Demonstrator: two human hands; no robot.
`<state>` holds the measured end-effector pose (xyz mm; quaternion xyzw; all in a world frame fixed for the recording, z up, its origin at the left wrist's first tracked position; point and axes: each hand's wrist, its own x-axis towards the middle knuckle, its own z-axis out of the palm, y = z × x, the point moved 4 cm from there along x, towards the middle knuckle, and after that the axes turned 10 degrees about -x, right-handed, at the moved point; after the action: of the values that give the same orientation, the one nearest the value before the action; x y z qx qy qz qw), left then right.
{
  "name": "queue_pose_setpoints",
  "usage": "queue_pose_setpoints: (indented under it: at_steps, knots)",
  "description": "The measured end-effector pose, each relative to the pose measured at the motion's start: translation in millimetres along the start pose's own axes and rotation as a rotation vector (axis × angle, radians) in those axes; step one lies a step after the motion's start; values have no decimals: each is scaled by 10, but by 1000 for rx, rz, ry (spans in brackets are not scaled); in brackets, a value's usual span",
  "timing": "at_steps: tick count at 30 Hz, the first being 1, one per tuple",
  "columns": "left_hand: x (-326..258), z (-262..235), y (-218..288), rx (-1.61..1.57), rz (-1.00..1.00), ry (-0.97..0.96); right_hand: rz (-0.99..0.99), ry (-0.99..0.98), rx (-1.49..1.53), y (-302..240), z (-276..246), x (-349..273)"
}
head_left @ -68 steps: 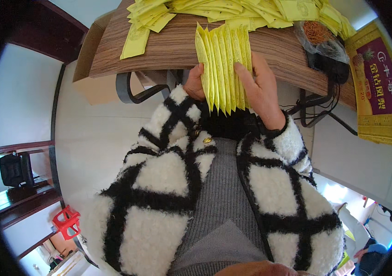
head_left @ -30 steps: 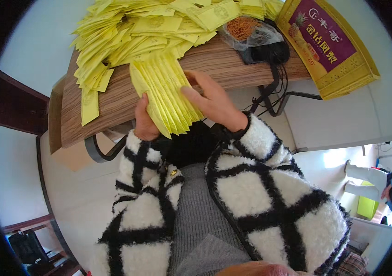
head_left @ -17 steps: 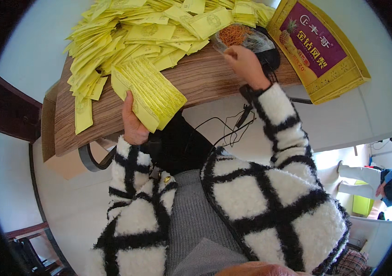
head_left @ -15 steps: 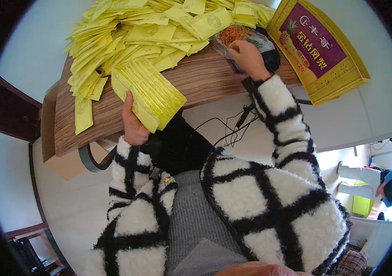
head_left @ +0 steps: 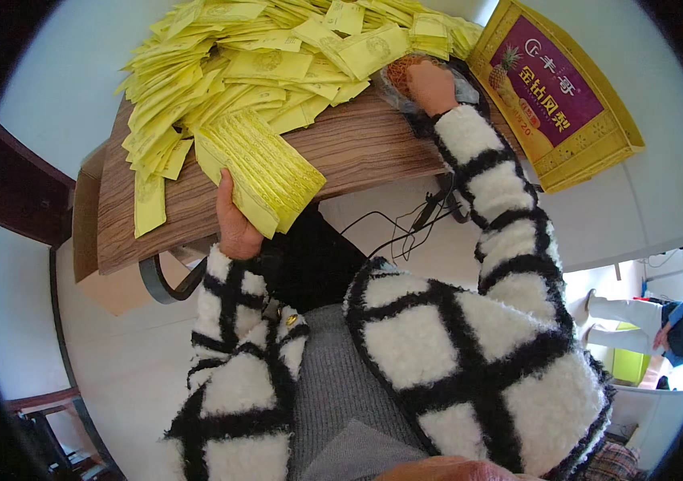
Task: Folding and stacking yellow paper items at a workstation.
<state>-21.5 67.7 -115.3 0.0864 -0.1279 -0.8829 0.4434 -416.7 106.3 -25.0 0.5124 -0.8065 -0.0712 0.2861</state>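
Note:
My left hand (head_left: 239, 220) is closed round the near end of a thick stack of yellow paper packets (head_left: 265, 172), thumb along its left side. The packets stand side by side, their edges fanned toward the right. At the far right of the table my right hand (head_left: 433, 86) dips into a clear plastic bag (head_left: 467, 90) of orange-brown rubber bands (head_left: 397, 74). The back of that hand hides its fingertips, so what they hold cannot be seen. A large heap of similar yellow packets (head_left: 269, 62) spreads over the far left and middle of the table.
Under all this lies a wood-grain table (head_left: 357, 148). A yellow and purple carton (head_left: 550, 88) stands right of the bag. Black cables (head_left: 405, 232) hang below the near edge. A brown cardboard box (head_left: 89, 216) sits at the left, and another person (head_left: 662, 325) stands far right.
My right hand has moved slightly down into the bag, over the rubber bands, and its forearm has straightened. The left hand still holds the stack in almost the same place.

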Motion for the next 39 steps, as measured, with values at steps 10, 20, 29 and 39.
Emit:
queue_pose_setpoints:
  at_steps: [10, 20, 29, 39]
  knots:
    - [-20, -41, -19, 0, -38, -84, 162, -100, 1115, 247, -136, -53]
    - [-159, -198, -213, 5, -253, -261, -75, -140, 1340, -1177, -781, -1038]
    - [-270, -100, -298, 98, -346, -222, 14, -342, 1736, -1431, -761, -1441]
    - [-279, -241, -347, 88, -357, -282, 222, -549, 2691, -1411, -759, -1599]
